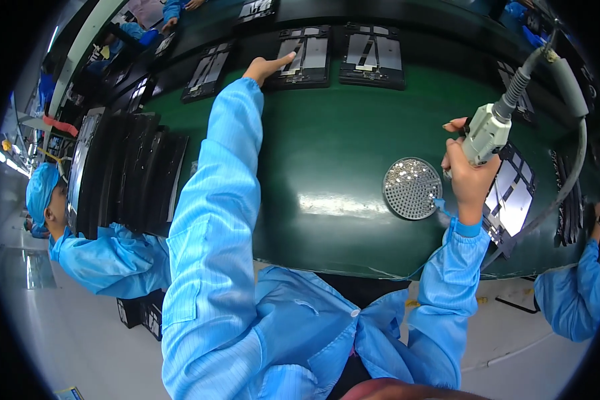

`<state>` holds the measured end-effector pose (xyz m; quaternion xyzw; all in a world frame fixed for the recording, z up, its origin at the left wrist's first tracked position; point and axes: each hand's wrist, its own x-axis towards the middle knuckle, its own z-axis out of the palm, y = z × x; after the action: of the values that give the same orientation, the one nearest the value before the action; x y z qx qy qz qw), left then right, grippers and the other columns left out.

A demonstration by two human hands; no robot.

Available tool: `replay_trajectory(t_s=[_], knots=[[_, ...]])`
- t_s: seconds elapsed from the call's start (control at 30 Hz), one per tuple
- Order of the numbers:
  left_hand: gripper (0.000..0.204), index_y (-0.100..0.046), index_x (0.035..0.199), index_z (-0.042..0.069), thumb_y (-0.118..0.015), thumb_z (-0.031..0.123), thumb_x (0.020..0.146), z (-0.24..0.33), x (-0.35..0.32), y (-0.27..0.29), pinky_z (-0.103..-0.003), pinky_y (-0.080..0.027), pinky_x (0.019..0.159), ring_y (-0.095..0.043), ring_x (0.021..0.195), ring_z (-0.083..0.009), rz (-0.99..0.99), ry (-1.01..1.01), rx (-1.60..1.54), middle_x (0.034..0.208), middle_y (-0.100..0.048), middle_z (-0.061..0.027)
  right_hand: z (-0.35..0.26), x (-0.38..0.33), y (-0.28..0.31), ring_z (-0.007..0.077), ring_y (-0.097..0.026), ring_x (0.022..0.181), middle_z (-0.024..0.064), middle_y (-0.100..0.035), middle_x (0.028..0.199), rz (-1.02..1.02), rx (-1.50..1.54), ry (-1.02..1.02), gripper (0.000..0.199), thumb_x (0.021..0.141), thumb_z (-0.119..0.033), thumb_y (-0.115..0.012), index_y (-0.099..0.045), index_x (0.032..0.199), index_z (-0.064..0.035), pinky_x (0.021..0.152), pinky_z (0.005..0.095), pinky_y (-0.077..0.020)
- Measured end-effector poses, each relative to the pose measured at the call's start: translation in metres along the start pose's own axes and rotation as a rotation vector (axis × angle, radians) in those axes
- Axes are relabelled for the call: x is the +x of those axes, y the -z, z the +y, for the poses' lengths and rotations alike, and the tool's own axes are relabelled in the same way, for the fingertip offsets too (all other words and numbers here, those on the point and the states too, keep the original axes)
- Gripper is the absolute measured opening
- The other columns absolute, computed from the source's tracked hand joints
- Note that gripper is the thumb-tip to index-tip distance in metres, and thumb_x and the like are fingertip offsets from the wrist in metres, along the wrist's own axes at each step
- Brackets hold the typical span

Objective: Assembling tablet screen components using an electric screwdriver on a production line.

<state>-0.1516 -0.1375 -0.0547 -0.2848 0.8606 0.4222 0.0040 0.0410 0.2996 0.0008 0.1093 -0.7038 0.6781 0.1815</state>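
My left hand (268,68) reaches to the far side of the green table and grips the left edge of a flat, tablet-like device (313,60) with a black frame and silver panels. Its thumb lies over the top; the other fingers are mostly hidden. On the right, my right hand (472,180) is wrapped round a pale electric screwdriver (488,133), whose grey cable rises from its upper end. The tool's tip is hidden by my hand. Beside that hand sits a round, perforated screw tray (412,188) with small shiny screws toward its far side.
Similar devices lie to the left (207,72) and right (372,57) along the far side. Another device (511,193) lies beyond my right hand. A row of upright black panels (130,173) stands at left. Co-workers' sleeves (113,260) show at both sides. A cable (583,153) hangs at right.
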Motion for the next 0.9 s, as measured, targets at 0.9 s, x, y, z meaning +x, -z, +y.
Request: replay_trajectory(t_s=[0.9], knots=[[0.05,-0.058,0.126,-0.008,-0.069,0.031,0.096,0.036,-0.032,0.073,-0.031,-0.05,0.085,-0.062,0.098,-0.0176,0.056,-0.501,-0.322,0.111,-0.069,-0.011,0.004,-0.001,0.0,0.0211,-0.069,0.072,0.0105,-0.07,0.083,0.054,-0.085,0.134,0.027,0.071,0.001,-0.065,-0.069,0.098,0.0009,0.067,0.0322,-0.0537]])
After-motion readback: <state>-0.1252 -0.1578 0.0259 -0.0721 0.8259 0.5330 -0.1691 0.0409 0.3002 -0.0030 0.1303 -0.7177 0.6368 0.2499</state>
